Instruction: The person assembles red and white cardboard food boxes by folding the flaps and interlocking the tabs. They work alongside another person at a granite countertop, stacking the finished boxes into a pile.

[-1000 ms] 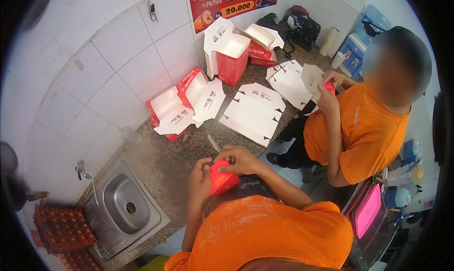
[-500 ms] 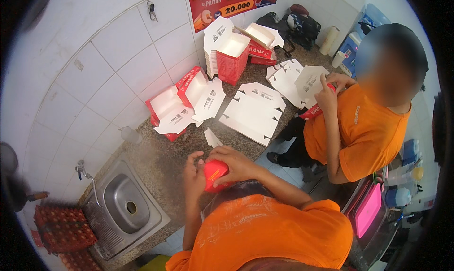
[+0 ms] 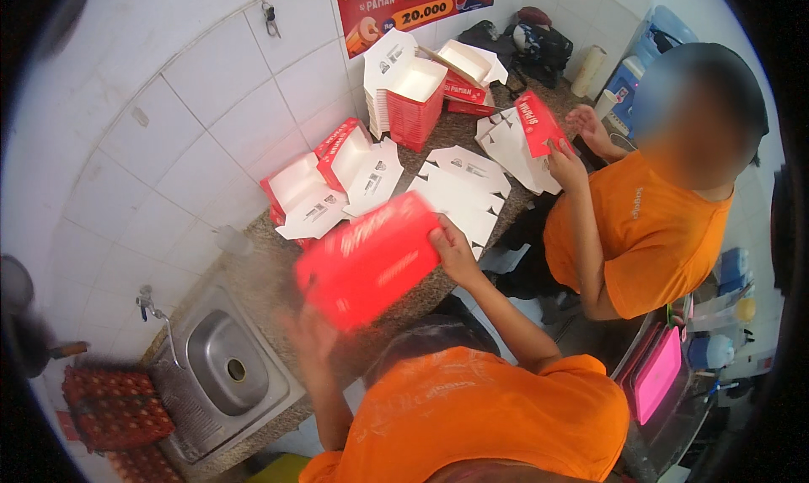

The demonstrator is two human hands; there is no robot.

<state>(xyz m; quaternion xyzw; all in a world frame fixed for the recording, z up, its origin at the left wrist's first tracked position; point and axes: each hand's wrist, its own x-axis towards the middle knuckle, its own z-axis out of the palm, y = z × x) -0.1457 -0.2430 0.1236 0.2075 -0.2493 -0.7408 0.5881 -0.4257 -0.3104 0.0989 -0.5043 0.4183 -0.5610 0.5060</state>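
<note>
A red food carton [image 3: 371, 260], blurred by motion, is held up over the counter with its printed red face showing. My right hand [image 3: 455, 249] grips its right edge. At its lower left corner is my left hand [image 3: 310, 336], too smeared to show its fingers. Beyond the carton lies a stack of flat white carton blanks [image 3: 451, 201]. Two folded cartons with open lids [image 3: 308, 192] stand left of these blanks, against the wall.
Nested red cartons [image 3: 415, 108] rise at the back. On the right, a co-worker in orange [image 3: 649, 222] holds another red carton [image 3: 539, 125] over more white blanks [image 3: 506, 146]. A steel sink [image 3: 223, 348] with a tap [image 3: 160, 314] is set into the counter at left.
The red carton in front of me has swung up from a folded state into a broad, open sheet. My hands have moved apart. The co-worker has lifted a red carton off the counter.
</note>
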